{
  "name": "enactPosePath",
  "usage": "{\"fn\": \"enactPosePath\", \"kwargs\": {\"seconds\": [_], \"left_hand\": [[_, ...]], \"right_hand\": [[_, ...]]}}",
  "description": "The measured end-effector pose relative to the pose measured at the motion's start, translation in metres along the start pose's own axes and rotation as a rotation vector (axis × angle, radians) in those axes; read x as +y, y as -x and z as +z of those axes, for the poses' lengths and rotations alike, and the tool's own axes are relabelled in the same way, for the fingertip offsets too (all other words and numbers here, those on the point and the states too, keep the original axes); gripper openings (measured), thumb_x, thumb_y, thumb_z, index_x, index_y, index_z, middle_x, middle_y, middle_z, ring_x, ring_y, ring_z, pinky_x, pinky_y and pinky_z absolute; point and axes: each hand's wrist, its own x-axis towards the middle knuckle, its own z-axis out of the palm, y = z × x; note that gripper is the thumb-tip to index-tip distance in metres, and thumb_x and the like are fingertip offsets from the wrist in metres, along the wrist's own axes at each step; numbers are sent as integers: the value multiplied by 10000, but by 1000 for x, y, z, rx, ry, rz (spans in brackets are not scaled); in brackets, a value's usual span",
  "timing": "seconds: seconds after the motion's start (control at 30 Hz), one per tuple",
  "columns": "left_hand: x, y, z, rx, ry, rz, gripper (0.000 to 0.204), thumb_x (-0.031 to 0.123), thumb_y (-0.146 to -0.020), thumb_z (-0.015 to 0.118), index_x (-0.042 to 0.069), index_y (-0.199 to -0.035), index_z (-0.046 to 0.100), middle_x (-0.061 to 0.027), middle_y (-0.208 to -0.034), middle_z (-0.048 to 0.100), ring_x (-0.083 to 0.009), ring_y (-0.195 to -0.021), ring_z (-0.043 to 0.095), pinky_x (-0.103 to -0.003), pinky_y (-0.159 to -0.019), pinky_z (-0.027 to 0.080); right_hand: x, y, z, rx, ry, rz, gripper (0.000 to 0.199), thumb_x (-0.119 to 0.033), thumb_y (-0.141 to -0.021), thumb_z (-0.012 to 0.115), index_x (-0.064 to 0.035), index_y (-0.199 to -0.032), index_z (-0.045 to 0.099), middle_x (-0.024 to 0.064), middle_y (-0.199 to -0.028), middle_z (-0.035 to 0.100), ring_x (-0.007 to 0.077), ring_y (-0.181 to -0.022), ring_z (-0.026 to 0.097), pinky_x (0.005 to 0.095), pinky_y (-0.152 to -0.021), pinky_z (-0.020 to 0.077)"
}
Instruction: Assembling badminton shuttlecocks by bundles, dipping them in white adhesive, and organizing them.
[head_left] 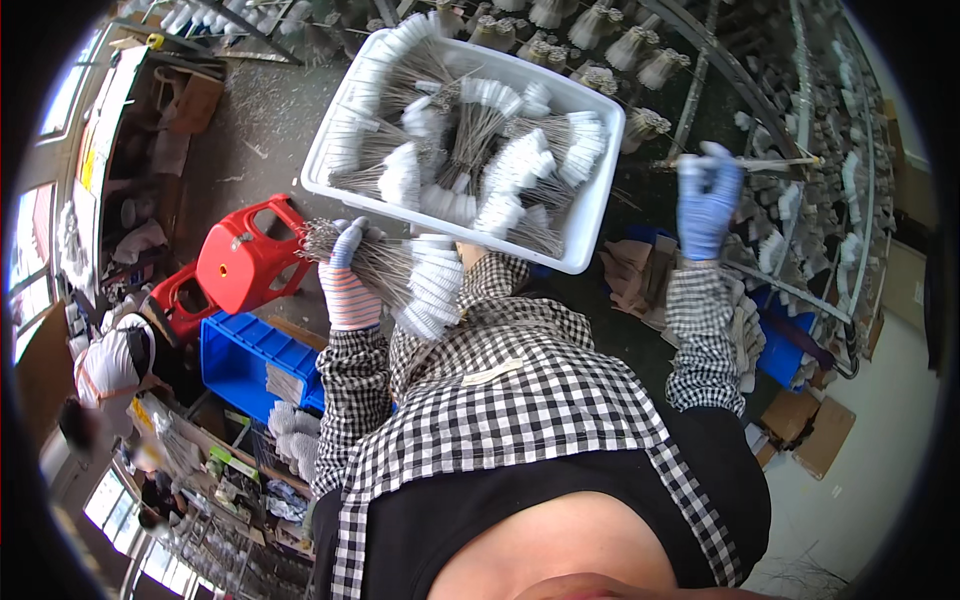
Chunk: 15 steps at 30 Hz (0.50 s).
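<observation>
My left hand (349, 270), in a striped glove with bluish fingers, is closed round a bundle of thin wire-stemmed brushes (434, 285). Their white ends point right across my apron, and the looped grey ends stick out on the left. Just beyond it, a white plastic tub (585, 245) holds many similar bundles, lying in different directions. Out to the right, my blue-gloved right hand (709, 205) is raised beside the rack. A thin rod (775, 162) runs level with its fingers, which are blurred, so whether they grip it cannot be made out.
Metal racks (803, 100) packed with similar bundles fill the far right. On the left are a red plastic stool (238, 262) and a blue crate (245, 365). A person in white (113, 365) is at the far left. Cardboard (824, 437) lies on the floor at right.
</observation>
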Motion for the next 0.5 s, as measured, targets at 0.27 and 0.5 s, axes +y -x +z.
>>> {"fn": "enactPosePath", "kwargs": {"seconds": [0.27, 0.5], "left_hand": [[23, -1, 17, 69, -56, 60, 171, 42, -870, 683, 56, -1031, 627, -79, -936, 708, -189, -832, 669, -320, -787, 548], [51, -44, 25, -44, -697, 317, 112, -28, -908, 659, 31, -992, 614, -59, -941, 699, -105, -857, 632, -262, -802, 514]], "right_hand": [[-22, 57, 244, -917, -336, -23, 306, -277, -889, 723, -106, -1137, 669, 95, -1030, 704, 230, -956, 687, 349, -859, 534], [25, 6, 381, -890, -120, -50, 293, -305, -858, 707, -139, -1095, 660, 118, -1003, 708, 311, -962, 675, 419, -888, 531]]}}
